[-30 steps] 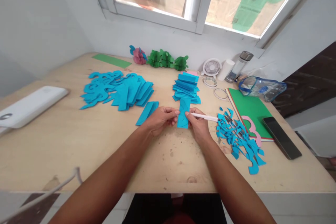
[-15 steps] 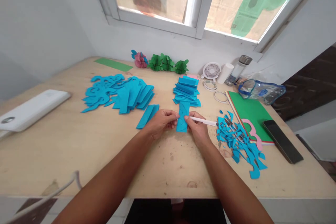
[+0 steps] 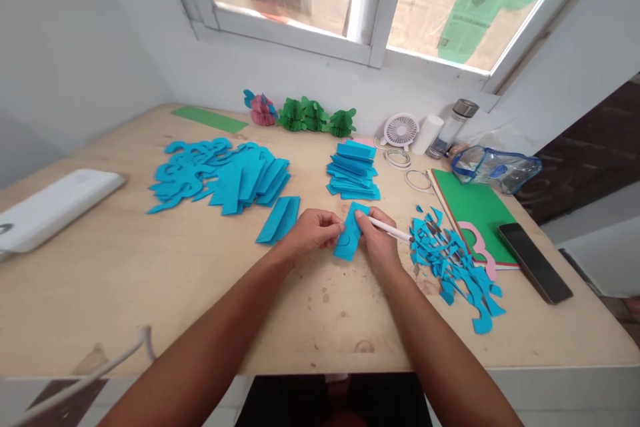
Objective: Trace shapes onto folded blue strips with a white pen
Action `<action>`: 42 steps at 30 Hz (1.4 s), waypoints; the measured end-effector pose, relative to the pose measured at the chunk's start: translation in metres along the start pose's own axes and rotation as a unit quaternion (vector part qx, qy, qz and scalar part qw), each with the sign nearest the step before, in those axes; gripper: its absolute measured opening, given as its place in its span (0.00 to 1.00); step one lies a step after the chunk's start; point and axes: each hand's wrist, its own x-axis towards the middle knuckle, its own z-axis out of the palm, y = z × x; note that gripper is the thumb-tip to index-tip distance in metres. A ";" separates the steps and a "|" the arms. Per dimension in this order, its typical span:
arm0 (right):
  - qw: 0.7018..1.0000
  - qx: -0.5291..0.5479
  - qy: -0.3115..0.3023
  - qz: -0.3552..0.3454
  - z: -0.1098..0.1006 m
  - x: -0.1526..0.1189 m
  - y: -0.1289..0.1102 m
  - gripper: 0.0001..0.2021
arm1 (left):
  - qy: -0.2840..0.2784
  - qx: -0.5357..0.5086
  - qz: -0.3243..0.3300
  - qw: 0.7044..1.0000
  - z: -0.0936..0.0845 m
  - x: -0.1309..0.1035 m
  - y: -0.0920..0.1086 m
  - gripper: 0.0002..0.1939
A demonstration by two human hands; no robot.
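A folded blue paper strip (image 3: 349, 237) with a curved line drawn on it is held above the table between my hands. My right hand (image 3: 379, 233) grips its upper right side and also holds a white pen (image 3: 391, 229) pointing right. My left hand (image 3: 319, 229) is closed at the strip's left edge, fingertips pinched on it. Beyond the hands lies a stack of folded blue strips (image 3: 353, 172). Left of my left hand rests another folded blue piece (image 3: 279, 220). Cut curved blue shapes and strips (image 3: 220, 173) are piled farther left.
Blue scraps (image 3: 450, 257) lie to the right, beside a green paper stack (image 3: 473, 213), a pink cutout (image 3: 477, 247) and a black phone (image 3: 535, 263). At the back stand paper figures (image 3: 305, 115), a fan (image 3: 401, 130) and a bottle (image 3: 453, 128). A white device (image 3: 57, 207) is at left.
The held blue strip has tilted, its top leaning right, and now stands apart from the stack. The view has shifted slightly.
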 end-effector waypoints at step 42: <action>1.000 -0.011 0.024 -0.009 0.000 0.000 -0.003 0.18 | 0.020 0.106 0.159 0.981 0.001 0.006 -0.010 0.08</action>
